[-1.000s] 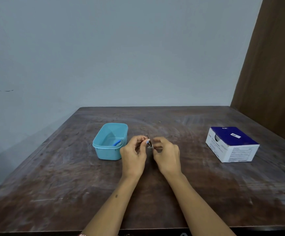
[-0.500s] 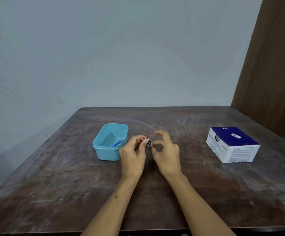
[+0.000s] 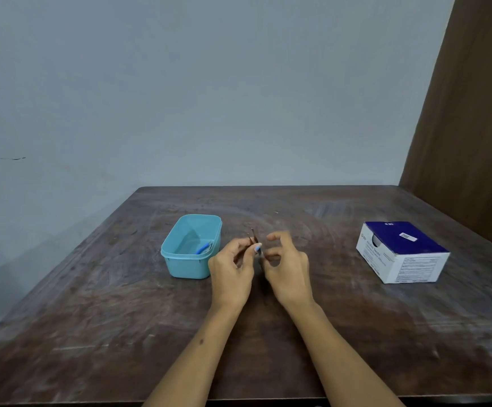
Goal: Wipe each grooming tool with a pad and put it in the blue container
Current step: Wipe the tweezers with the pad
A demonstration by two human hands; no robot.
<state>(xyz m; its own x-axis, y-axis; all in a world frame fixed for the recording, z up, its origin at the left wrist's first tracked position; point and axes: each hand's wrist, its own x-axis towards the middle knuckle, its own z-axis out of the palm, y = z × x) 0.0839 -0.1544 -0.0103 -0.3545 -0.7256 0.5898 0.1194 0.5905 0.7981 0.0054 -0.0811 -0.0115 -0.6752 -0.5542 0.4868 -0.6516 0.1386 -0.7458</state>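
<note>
Soft, even, dimmish light; faint shadows; slight motion blur; wide-angle edge bending.

Dark brown wooden table [image 3: 115, 312], top scuffed and streaked with pale wipe marks. Behind its far edge, a plain pale blue-grey wall [image 3: 209, 83] with one small dark mark to the left. Brown wood panel [image 3: 474, 127] rises at the table's right side. Light is soft and even.

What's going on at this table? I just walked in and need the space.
A person is cleaning grooming tools. The left hand holds a thin dark tool above the table, while the right hand works beside it with curled fingers. One blue-handled tool already lies in the blue container. A white-and-blue box sits right.
</note>
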